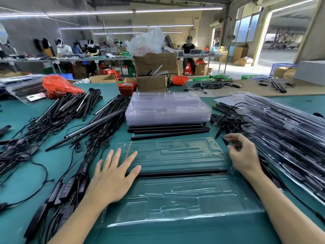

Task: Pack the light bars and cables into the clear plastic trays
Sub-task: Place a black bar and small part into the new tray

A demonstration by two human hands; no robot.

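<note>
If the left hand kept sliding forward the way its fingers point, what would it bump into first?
Probably the loose black light bars lying past the far edge of the open clear tray that the left hand rests on. Behind them sits the stack of empty trays.

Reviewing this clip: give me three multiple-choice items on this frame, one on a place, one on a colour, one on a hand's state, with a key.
1. Where does the stack of empty clear trays stand?
A. beyond the open tray, across the loose light bars
B. on the person's lap
C. under the orange bag

2. What colour is the table mat?
A. red
B. teal green
C. white

3. How does the left hand lie?
A. curled round a cable
B. pinching a screw
C. flat, fingers spread, on the left end of the open tray

Key:
1 A: the stack sits past the loose light bars, which lie just beyond the open tray.
2 B: the bare surface around the tray is teal green.
3 C: the fingers are straight, resting by the light bar seated in the tray.
</note>
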